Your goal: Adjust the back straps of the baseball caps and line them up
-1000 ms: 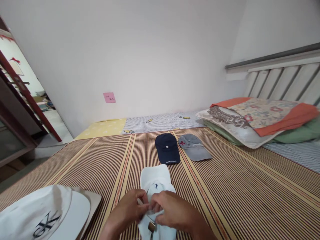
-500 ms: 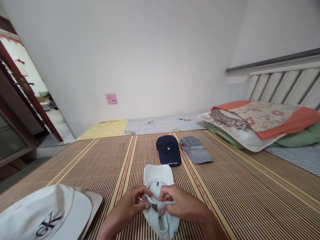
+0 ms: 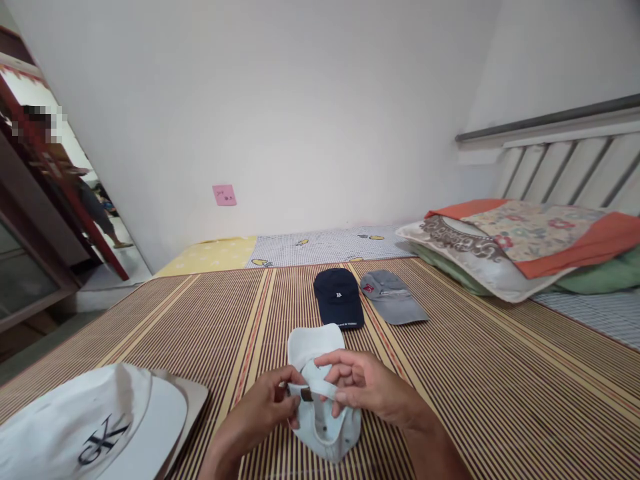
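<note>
A pale blue baseball cap [image 3: 330, 440] with a white brim lies in front of me, brim pointing away and back opening toward me. My left hand [image 3: 273, 403] pinches the cap's strap [image 3: 323, 388] close to a small brown buckle [image 3: 306, 395]. On the other side, my right hand [image 3: 357, 387] has the strap's free part between thumb and fingers, with its other fingers loosely spread over the crown. Past the brim sit a navy cap [image 3: 339, 300] and a grey cap [image 3: 393, 298], side by side.
At the near left, a white cap with black letters [image 3: 90, 427] overlaps a beige brim [image 3: 195, 393]. A striped mat [image 3: 175, 333] covers the bed. Pillows [image 3: 530, 240] lie at the right by a white headboard [image 3: 575, 167]. A person [image 3: 95, 207] stands in the doorway.
My right hand has lifted and opened its fingers somewhat, drawing the strap up and across. The buckle has turned more level. A person has appeared in the doorway.
</note>
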